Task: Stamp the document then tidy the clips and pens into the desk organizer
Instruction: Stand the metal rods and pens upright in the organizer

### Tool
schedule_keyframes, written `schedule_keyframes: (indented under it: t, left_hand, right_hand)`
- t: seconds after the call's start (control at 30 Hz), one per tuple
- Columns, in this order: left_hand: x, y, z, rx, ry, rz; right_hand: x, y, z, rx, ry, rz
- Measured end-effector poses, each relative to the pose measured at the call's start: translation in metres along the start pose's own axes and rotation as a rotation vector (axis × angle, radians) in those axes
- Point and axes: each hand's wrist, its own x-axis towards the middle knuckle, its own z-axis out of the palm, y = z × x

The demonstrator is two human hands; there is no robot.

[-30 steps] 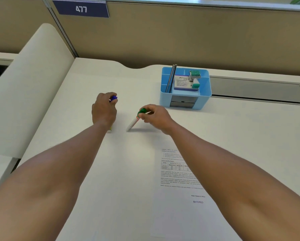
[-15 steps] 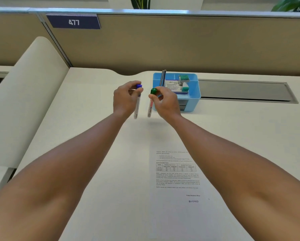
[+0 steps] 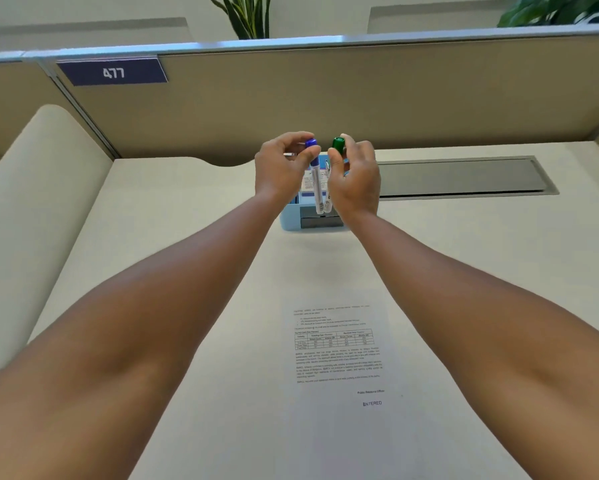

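I am holding two pens upright over the one blue desk organizer (image 3: 288, 221): my left hand (image 3: 281, 171) is pinching the blue-capped pen (image 3: 314, 174), my right hand (image 3: 356, 180) the green-capped pen (image 3: 337, 145). One stamped document (image 3: 338, 344) is lying near the desk's (image 3: 187, 216) front edge, open surface flanking it.

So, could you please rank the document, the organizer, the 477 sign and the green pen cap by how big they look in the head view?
1. document, though it lies nearest the camera
2. 477 sign
3. organizer, largely hidden behind the hands, so its place against the sign is unsure
4. green cap
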Motion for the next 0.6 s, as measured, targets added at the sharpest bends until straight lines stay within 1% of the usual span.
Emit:
schedule_keyframes:
  t: [0.1,0.23,0.4,0.53,0.6]
  left_hand:
    - [0.006,0.011,0.019,-0.03,-0.026,0.018]
    - [0.014,0.021,0.041,-0.001,-0.063,0.021]
    - [0.03,0.028,0.059,0.198,-0.099,0.048]
    - [0.045,0.032,0.066,0.363,-0.098,0.058]
    - [0.051,0.032,0.068,0.409,-0.107,0.059]
  right_hand:
    - [0.01,0.008,-0.012,-0.014,0.027,0.006]
    - [0.024,0.021,-0.024,-0.015,0.068,0.029]
    - [0.039,0.035,-0.034,-0.011,0.124,0.03]
    - [0.048,0.045,-0.032,0.008,0.106,0.055]
    - [0.05,0.05,-0.029,0.018,0.088,0.067]
